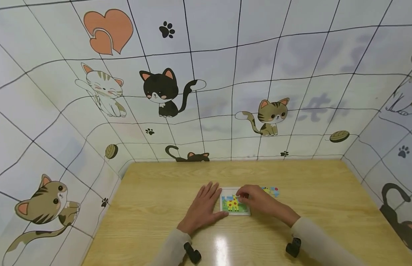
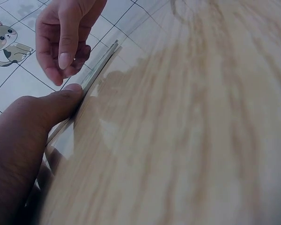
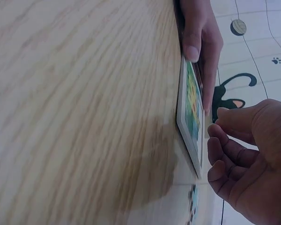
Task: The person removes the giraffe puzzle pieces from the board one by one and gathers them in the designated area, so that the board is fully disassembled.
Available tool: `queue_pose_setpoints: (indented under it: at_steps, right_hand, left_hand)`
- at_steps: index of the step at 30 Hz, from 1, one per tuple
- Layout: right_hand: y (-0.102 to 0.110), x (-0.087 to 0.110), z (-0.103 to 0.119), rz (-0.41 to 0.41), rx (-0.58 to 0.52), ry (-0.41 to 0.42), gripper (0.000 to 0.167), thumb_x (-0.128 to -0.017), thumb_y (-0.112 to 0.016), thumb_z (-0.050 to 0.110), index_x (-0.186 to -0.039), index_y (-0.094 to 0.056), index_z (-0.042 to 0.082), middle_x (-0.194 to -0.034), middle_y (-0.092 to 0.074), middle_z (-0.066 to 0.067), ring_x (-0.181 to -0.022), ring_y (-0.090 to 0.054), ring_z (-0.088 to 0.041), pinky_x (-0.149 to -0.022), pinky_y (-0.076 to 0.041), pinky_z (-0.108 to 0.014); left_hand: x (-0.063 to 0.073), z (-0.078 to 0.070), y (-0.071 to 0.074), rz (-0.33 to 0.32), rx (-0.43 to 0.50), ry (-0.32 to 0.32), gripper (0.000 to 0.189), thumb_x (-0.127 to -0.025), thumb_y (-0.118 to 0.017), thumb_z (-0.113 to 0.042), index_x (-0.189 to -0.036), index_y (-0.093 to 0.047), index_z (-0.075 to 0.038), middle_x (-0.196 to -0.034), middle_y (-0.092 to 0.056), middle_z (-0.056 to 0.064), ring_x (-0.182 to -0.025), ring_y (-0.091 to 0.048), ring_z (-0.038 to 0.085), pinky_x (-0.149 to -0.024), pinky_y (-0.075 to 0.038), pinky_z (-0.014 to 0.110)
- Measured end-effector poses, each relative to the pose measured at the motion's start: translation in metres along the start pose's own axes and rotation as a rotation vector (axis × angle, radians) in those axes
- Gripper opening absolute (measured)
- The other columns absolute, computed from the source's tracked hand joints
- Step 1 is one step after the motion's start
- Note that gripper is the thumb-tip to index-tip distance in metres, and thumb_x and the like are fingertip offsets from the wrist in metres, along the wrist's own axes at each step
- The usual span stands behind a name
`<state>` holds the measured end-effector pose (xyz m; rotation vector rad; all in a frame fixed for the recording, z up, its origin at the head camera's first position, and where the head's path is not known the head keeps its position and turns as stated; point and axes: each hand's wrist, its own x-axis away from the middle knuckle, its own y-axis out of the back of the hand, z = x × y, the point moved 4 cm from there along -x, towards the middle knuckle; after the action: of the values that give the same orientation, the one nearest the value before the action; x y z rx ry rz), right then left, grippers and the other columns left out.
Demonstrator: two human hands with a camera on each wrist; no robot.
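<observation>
A small jigsaw puzzle board (image 1: 235, 213) with a pale frame lies on the table, showing a yellow giraffe with red spots on green and blue. My left hand (image 1: 202, 210) lies flat at its left side, fingers straight, with the thumb (image 3: 192, 54) resting on the near left corner. Over the right part of the board is my right hand (image 1: 254, 197), fingers bent and thumb close to the index fingertip (image 3: 216, 130). I cannot tell whether a puzzle piece is between them. Several loose puzzle pieces (image 1: 272, 191) lie just beyond the right hand, partly hidden by it.
The wooden table (image 1: 152, 207) reaches back to a white wall (image 1: 212, 111) with a grid and cartoon cats. Side walls stand at left and right. Each wrist carries a small black camera, the left camera (image 1: 192, 253) and the right camera (image 1: 293, 247).
</observation>
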<state>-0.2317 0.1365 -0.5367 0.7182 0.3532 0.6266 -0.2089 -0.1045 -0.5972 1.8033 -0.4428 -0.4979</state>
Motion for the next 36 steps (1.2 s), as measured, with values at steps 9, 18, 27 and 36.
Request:
queue_pose_setpoints:
  at_steps: [9, 18, 27, 36]
  right_hand:
    - [-0.018, -0.012, 0.01, 0.031, 0.04, 0.009, 0.022, -0.104, -0.076, 0.005, -0.124, -0.077, -0.001, -0.11, -0.077, -0.005, -0.094, -0.07, -0.008, -0.081, -0.062, -0.031]
    - [-0.021, -0.016, 0.017, 0.018, 0.052, 0.017, 0.025, -0.1, -0.081, 0.007, -0.123, -0.077, -0.002, -0.104, -0.077, -0.004, -0.09, -0.07, -0.011, -0.079, -0.061, -0.031]
    - [-0.025, -0.02, 0.016, 0.027, 0.082, -0.023, 0.032, -0.099, -0.083, 0.011, -0.127, -0.076, -0.003, -0.092, -0.071, 0.004, -0.081, -0.061, -0.003, -0.073, -0.055, -0.029]
    - [-0.03, -0.023, 0.015, 0.027, 0.131, -0.032, 0.032, -0.097, -0.085, 0.011, -0.125, -0.075, -0.001, -0.092, -0.068, 0.004, -0.08, -0.059, -0.005, -0.074, -0.054, -0.032]
  left_hand:
    - [0.0, 0.003, -0.001, -0.01, -0.005, -0.016, 0.099, -0.103, -0.042, -0.084, -0.175, -0.034, -0.016, -0.184, -0.023, 0.005, -0.171, -0.013, 0.028, -0.138, -0.013, 0.05]
    - [-0.001, 0.004, -0.002, -0.029, -0.023, -0.027, 0.097, -0.104, -0.041, -0.082, -0.175, -0.034, -0.016, -0.183, -0.023, 0.005, -0.171, -0.014, 0.029, -0.138, -0.013, 0.051]
    - [-0.002, 0.006, -0.007, -0.043, -0.023, -0.037, 0.098, -0.104, -0.039, -0.084, -0.175, -0.034, -0.016, -0.183, -0.023, 0.006, -0.171, -0.013, 0.028, -0.139, -0.012, 0.05]
    - [0.0, 0.006, -0.004, -0.025, -0.014, -0.023, 0.097, -0.104, -0.045, -0.082, -0.175, -0.034, -0.016, -0.184, -0.022, 0.005, -0.171, -0.013, 0.029, -0.139, -0.011, 0.049]
